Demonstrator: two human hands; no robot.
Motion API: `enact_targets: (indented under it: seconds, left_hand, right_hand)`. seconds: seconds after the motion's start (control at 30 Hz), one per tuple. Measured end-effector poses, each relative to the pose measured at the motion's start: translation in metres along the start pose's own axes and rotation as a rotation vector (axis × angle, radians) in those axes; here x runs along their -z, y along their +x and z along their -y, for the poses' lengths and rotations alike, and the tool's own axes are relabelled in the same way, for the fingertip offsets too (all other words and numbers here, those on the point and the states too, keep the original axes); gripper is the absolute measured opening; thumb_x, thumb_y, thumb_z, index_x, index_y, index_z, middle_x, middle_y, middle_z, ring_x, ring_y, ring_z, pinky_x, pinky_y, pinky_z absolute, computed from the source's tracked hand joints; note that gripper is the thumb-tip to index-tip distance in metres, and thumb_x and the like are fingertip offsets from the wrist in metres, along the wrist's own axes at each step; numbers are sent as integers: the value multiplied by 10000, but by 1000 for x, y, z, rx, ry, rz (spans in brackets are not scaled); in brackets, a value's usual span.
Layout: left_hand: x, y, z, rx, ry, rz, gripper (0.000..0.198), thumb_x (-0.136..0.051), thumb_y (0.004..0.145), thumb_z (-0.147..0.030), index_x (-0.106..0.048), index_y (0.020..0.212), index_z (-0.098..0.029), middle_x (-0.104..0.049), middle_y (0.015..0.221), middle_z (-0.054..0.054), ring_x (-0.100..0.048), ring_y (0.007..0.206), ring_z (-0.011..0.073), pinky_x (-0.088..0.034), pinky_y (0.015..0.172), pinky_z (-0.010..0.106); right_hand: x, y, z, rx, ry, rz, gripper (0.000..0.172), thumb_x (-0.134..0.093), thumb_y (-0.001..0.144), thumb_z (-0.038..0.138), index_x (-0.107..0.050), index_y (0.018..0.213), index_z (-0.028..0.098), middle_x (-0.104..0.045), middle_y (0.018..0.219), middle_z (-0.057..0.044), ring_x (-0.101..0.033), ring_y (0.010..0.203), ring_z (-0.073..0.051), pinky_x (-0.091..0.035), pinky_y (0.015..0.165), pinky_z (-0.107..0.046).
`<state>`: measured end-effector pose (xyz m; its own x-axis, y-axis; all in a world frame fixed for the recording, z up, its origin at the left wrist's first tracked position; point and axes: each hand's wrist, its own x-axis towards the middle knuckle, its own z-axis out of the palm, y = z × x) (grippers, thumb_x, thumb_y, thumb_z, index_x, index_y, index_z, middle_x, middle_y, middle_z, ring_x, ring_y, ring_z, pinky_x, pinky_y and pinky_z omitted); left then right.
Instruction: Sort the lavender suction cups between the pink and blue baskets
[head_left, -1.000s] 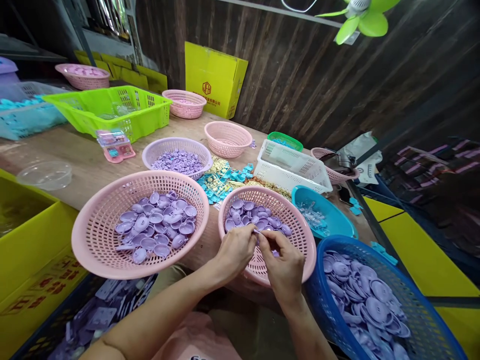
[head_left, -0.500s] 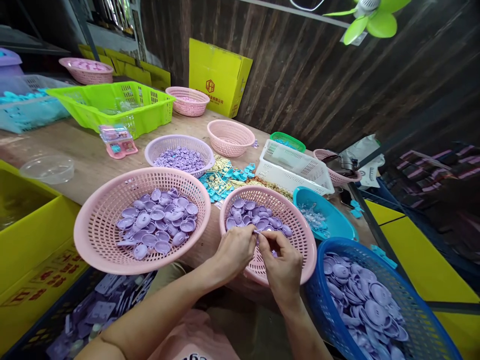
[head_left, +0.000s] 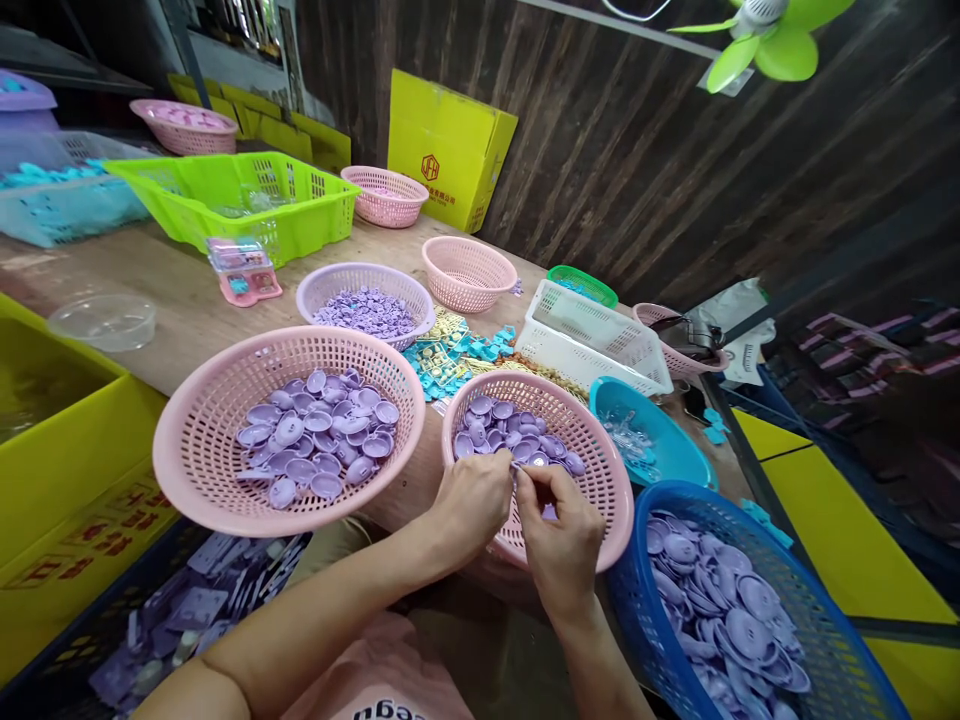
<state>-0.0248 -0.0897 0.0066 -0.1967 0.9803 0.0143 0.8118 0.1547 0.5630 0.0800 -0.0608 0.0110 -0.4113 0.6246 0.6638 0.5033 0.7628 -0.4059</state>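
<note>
Over the pink plastic basket (head_left: 602, 470) at the near edge of the desk (head_left: 409, 488), left hand (head_left: 472, 505) and right hand (head_left: 564, 535) pinch a tiny purple piece (head_left: 515, 465) dead between them, neither nearer, its long axis hidden!

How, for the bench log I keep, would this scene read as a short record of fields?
Left hand: pinches a purple part, shape unclear
Right hand: at the same part
Below hands: pink basket, purple pieces
Left side: larger pink basket, more purple pieces
Right side: blue basket, more purple pieces
Beyond: white basket, turquoise tub
Back: yellow box, green fan
</note>
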Motion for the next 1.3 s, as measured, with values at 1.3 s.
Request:
enact_targets:
  seconds: [1.3]
  left_hand:
    - [-12,38,46,-175,470,-84,362,-424,789,-59,-536,1128,-119,-581,1062,134,-495,1070,255,-303,985,422]
  right_hand:
    - [-24,30,-108,-83,-553,1391,424,-392,746,-20,-586,1094,124,-648,1010,-148,-603,928,-226,-407,698,-263]
